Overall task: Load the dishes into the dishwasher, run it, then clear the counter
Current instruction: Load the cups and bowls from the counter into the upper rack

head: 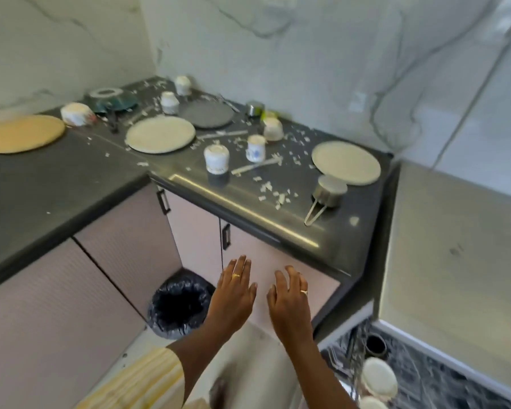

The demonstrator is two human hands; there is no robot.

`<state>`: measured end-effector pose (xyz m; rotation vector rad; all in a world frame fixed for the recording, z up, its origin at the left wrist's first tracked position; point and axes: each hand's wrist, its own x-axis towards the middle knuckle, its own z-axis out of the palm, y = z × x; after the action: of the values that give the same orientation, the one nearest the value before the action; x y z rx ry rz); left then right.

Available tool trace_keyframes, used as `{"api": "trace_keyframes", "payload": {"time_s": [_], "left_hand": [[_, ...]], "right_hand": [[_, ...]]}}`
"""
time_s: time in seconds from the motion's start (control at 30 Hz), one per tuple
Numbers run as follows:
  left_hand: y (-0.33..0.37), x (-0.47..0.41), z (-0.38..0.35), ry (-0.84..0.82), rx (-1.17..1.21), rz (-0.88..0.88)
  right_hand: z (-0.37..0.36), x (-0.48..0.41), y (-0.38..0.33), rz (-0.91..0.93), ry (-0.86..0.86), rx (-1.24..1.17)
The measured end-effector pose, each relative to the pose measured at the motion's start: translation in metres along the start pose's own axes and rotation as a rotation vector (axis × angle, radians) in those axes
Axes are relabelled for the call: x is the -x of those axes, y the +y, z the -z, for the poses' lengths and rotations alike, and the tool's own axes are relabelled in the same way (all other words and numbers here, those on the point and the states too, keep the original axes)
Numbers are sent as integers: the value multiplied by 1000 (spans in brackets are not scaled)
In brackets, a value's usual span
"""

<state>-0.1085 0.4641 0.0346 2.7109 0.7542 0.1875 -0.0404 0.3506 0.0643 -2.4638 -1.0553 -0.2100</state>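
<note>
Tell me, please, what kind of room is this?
Most likely a home kitchen: a dark L-shaped counter carries plates and upturned cups, cupboard doors run beneath it, and a bin lined with a black bag stands in the corner.

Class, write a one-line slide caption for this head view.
Empty hands hover below a scrap-strewn counter of plates and cups.

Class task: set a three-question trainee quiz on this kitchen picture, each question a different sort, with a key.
1. True or false: the left hand holds a cup.
2. The small steel pan sits nearest which plate? A) grey plate B) right pale plate C) wooden board
3. Fill in: the black-lined ___ stands on the floor.

Key: 1 false; 2 B; 3 bin.
</note>
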Motion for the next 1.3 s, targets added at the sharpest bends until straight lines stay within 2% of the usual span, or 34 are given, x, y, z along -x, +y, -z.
{"api": "trace_keyframes", "payload": {"time_s": [0.3,0.47,0.63,0.8,1.0,1.13,1.2,1.3], "left_hand": [[-69,-117,74,249,163,123],[-118,-192,106,305,168,171],[-144,-249,127,307,226,193],[-156,-294,146,306,330,195],[-166,-334,151,326,238,96],[-171,-361,156,269,315,156],[-168,-375,154,252,282,106],[-158,-395,149,174,239,49]], "right_hand": [[-12,-141,-52,121,65,19],[-25,-227,-70,59,97,59],[-49,-289,-75,-124,54,-61],[-89,-327,-90,-238,-100,-243],[-130,-358,-111,-331,-172,-438],[-140,-365,-107,-288,-127,-452],[-133,-367,-99,-273,-101,-504],[-113,-371,-81,-222,34,-580]]}}
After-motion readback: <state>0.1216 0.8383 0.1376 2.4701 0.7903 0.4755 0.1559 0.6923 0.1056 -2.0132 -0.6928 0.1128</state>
